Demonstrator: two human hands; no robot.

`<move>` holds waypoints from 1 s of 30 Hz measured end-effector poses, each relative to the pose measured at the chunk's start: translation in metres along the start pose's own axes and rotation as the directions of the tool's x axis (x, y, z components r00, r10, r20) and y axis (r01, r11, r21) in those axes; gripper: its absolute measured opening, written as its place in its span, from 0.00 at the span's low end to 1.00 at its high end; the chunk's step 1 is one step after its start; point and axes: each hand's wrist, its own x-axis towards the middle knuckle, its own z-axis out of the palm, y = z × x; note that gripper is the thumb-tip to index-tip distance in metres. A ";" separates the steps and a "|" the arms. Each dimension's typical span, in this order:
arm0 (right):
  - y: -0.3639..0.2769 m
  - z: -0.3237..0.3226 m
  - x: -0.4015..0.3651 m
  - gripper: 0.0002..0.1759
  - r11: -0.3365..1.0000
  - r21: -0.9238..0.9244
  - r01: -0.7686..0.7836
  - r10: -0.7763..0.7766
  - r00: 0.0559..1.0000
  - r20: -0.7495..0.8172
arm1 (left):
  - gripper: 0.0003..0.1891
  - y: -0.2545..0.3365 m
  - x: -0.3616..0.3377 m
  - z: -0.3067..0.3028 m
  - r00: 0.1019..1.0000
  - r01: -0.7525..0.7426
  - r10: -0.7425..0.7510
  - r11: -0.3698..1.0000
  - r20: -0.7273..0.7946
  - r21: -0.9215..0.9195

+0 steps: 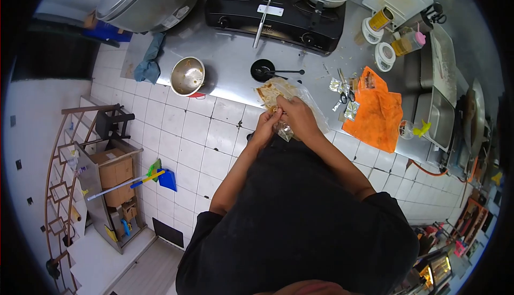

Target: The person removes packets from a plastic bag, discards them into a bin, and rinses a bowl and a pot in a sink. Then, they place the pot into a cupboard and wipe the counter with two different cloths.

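Note:
My left hand (264, 126) and my right hand (300, 117) meet at the counter's front edge, fingers pinched together. A small shiny packet (285, 132) hangs just below the fingertips, held between both hands. Exactly what the fingertips grip is partly hidden. Right behind them a clear plastic bag (315, 104) lies on the counter, with pale, brown-stained flat food (271, 90) at its left. A black bowl (262, 70) stands beyond, and a black spoon (289, 72) reaches out from it to the right.
At left, a steel pot (188, 75) sits by the counter edge near a blue cloth (149, 66). Scissors (347, 89) and an orange cloth (373, 110) lie right. Behind are a gas stove (230, 14) with pans and white kitchen scales (385, 57).

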 end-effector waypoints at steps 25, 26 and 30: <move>0.028 -0.022 -0.004 0.10 0.914 0.325 0.242 -0.272 0.961 0.052 | 0.10 -0.017 0.005 -0.012 0.994 0.055 -0.046 0.994 -0.094 0.099; 0.038 -0.027 -0.002 0.09 0.924 0.324 0.204 -0.212 0.977 -0.011 | 0.11 -0.016 0.004 -0.012 0.995 0.055 -0.047 0.994 -0.092 0.095; 0.171 -0.074 0.007 0.11 0.956 0.285 -0.064 0.151 0.943 -0.297 | 0.10 -0.018 0.004 -0.016 0.989 0.055 -0.044 0.996 -0.143 0.073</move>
